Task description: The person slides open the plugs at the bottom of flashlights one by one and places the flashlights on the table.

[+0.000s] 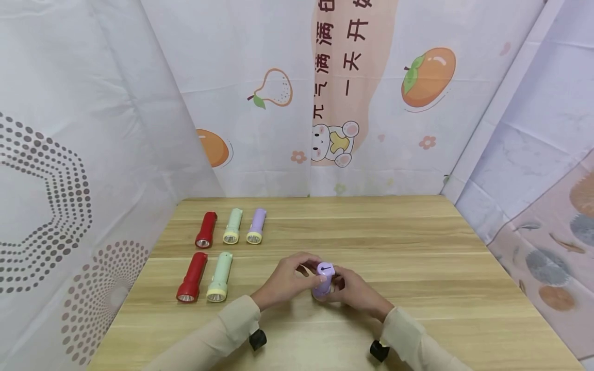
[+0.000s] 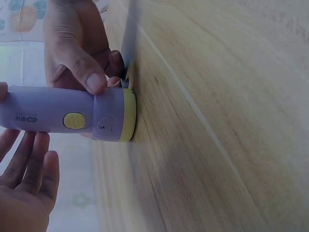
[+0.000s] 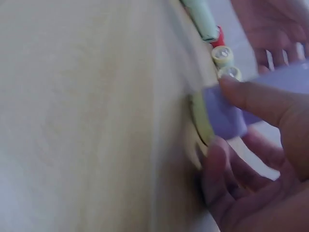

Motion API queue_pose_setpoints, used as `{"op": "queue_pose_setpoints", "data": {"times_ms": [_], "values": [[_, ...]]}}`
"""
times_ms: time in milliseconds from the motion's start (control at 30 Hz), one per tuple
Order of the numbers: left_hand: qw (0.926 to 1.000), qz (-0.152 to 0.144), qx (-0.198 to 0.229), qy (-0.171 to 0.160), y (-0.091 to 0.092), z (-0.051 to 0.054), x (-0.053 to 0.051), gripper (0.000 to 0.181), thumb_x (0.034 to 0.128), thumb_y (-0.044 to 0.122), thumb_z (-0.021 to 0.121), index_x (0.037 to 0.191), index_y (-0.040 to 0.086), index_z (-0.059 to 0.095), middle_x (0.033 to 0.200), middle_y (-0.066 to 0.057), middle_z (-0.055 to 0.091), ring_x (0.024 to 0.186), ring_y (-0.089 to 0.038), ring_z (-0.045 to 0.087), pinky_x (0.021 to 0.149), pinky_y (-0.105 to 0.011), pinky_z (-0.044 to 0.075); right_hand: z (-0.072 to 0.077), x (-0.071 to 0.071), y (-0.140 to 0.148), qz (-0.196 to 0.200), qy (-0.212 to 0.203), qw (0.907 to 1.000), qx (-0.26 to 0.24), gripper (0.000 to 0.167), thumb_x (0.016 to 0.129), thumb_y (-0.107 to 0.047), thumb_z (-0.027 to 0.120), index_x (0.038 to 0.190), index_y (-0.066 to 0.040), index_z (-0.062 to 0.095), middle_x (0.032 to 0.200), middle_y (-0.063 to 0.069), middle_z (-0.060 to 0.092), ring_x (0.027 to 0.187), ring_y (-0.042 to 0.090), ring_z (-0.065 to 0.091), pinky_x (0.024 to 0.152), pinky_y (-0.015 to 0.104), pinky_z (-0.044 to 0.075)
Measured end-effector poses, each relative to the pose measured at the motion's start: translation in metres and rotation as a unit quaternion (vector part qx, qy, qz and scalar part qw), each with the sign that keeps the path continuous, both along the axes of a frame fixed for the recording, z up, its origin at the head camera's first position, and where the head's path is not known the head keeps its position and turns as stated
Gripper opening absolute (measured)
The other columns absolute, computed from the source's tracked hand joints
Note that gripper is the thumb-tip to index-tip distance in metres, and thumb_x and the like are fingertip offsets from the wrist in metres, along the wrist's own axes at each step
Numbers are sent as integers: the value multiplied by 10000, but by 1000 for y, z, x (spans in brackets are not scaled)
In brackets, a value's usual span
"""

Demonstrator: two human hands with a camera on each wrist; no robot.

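A purple flashlight (image 1: 325, 281) with a yellow rim stands upright, lens end down at the tabletop, between both hands. Its yellow switch (image 2: 74, 121) shows in the left wrist view. With thumb and fingertips, my left hand (image 1: 290, 281) pinches the upper end of the body. Lower down, my right hand (image 1: 357, 292) grips the wider head, its thumb (image 2: 95, 83) lying along the side just above the rim. In the right wrist view the right fingers curl beneath the head. The lens faces the wood and is hidden.
Left on the wooden table (image 1: 394, 232), several flashlights lie in two rows: red (image 1: 206, 229), green (image 1: 233, 225) and purple (image 1: 257, 225) behind, red (image 1: 192, 276) and green (image 1: 220, 276) in front. Printed curtains (image 1: 260, 46) enclose the back and sides.
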State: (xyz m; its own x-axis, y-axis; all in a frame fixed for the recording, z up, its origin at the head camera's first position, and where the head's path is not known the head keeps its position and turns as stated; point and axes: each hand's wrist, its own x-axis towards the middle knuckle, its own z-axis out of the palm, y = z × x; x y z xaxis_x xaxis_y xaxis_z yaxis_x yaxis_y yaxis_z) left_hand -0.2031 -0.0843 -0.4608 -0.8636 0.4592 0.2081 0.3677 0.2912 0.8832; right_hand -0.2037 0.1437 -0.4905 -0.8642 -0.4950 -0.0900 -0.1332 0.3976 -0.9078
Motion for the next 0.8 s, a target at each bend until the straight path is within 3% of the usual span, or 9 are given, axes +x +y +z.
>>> {"op": "queue_pose_setpoints", "data": {"times_ms": [167,300,433,800], "values": [[9998,-89,-34,-173,-1,-1,0,324,928,352,779,1220,233,707,1125,122,685,1029,-102,649,880,-339,555,3,-1,6,149,-421,9990,-69,430,850,-247,869,1237,-162,704,1044,37,694,765,177,553,586,296,514],[9979,-222,98,-597,-1,1,-1,308,966,335,739,1245,209,694,1147,89,682,1070,-128,629,916,-351,533,3,-1,7,56,-591,9981,-137,507,838,-243,879,1294,-150,678,1115,47,690,770,188,568,586,307,520],[9938,-276,283,-1044,-1,4,-1,279,1021,325,667,1263,190,691,1193,62,686,1102,-156,614,944,-385,498,4,-1,8,-15,-616,9981,-46,547,827,-258,886,1321,-157,674,1148,48,679,777,205,563,591,300,512],[9864,-151,526,-1550,1,7,-3,266,1017,341,667,1231,192,717,1196,33,693,1097,-187,598,948,-447,502,5,0,6,-17,-619,9981,-2,570,842,-245,864,1356,-118,652,1154,69,689,798,198,555,603,288,503]]}}
